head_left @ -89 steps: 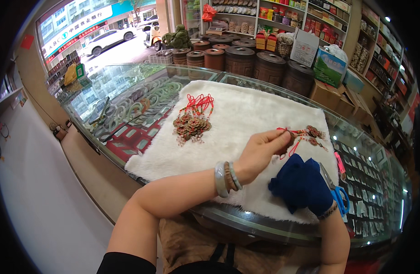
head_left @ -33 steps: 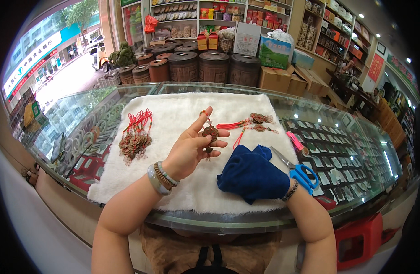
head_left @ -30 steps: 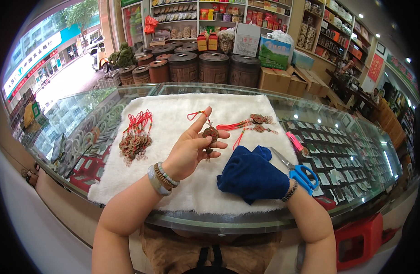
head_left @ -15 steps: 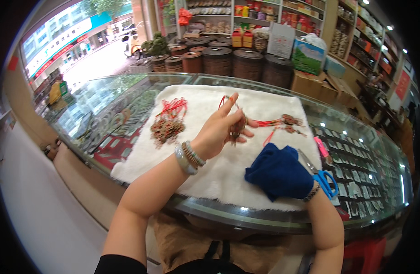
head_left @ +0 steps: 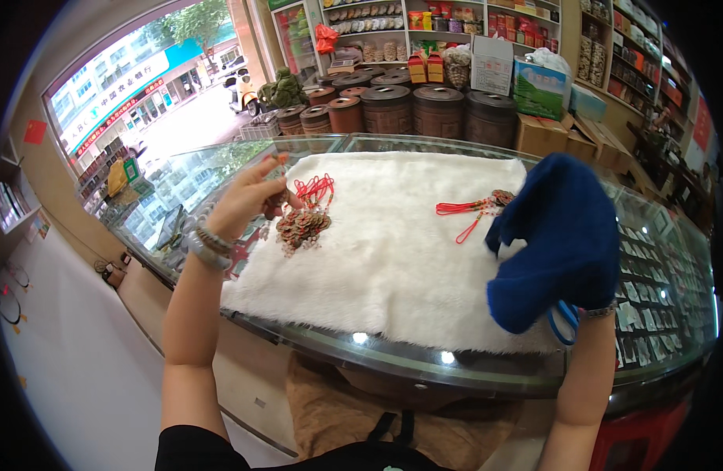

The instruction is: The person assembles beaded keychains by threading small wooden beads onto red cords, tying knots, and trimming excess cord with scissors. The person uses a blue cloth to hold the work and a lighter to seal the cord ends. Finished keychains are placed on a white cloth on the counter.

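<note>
My left hand (head_left: 250, 198) is at the far left of a white plush mat (head_left: 393, 267), beside a heap of coin charms (head_left: 302, 229) with looped red cords (head_left: 314, 187). Its fingers are curled around what looks like a brownish coin charm, partly hidden by the hand. At the right, a dark blue cloth (head_left: 561, 235) hangs raised over my right hand, which grips it; the cloth covers those fingers. Just left of the cloth lies a smaller group of coin charms (head_left: 501, 198) with red cords (head_left: 459, 208). Blue-handled scissors (head_left: 563, 323) show partly below the cloth.
The mat lies on a curved glass display counter (head_left: 353, 345) with bangles and small pendants inside. Behind it stand dark round canisters (head_left: 438, 111), cardboard boxes (head_left: 542, 135) and stocked shelves (head_left: 448, 20). A red stool (head_left: 636, 436) is at the lower right.
My left hand has swung left from the mat's middle to the larger coin heap. My right hand has lifted the blue cloth up and rightward, partly covering the scissors and the smaller coin group.
</note>
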The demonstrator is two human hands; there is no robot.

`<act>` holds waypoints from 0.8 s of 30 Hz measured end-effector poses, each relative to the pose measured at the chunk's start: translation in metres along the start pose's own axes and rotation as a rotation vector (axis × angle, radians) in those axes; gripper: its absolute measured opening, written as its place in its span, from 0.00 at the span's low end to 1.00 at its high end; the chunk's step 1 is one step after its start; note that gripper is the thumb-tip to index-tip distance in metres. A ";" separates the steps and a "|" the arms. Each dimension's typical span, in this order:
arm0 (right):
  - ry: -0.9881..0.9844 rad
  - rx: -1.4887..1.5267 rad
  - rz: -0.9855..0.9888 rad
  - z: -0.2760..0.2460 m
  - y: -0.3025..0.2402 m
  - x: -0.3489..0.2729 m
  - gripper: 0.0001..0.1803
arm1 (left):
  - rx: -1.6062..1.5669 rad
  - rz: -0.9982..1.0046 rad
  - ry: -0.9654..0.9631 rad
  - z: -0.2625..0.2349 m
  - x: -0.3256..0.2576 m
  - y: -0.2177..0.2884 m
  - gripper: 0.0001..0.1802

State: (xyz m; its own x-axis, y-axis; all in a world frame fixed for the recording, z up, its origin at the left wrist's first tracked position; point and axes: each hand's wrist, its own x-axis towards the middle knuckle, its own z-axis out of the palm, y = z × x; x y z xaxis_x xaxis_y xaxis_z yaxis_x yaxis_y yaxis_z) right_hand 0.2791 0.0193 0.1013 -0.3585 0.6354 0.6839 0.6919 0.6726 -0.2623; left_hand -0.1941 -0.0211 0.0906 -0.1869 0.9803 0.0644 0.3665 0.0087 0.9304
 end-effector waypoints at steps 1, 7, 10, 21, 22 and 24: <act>0.039 -0.075 0.032 -0.010 0.010 -0.004 0.17 | 0.030 -0.036 0.001 -0.003 0.008 -0.016 0.34; 0.127 -0.438 0.233 -0.046 0.066 -0.040 0.14 | 0.630 0.083 0.164 0.000 0.059 -0.098 0.19; 0.156 -0.513 0.263 -0.052 0.085 -0.048 0.13 | 0.873 0.205 0.141 0.006 0.060 -0.097 0.16; 0.218 -0.581 0.245 -0.046 0.090 -0.025 0.08 | 0.609 0.687 -0.109 0.179 0.068 -0.002 0.08; 0.221 -0.585 0.242 -0.046 0.090 -0.025 0.08 | 0.606 0.683 -0.167 0.204 0.076 0.003 0.08; 0.231 -0.593 0.231 -0.046 0.090 -0.022 0.07 | 0.638 0.751 -0.251 0.249 0.091 0.011 0.08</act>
State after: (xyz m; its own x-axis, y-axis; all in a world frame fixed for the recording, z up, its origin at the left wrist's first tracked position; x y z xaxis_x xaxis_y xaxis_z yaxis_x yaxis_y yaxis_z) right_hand 0.3788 0.0483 0.0938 -0.0625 0.5958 0.8007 0.9850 0.1659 -0.0466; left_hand 0.0202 0.1175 0.0170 0.4617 0.7883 0.4066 0.7420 -0.5944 0.3099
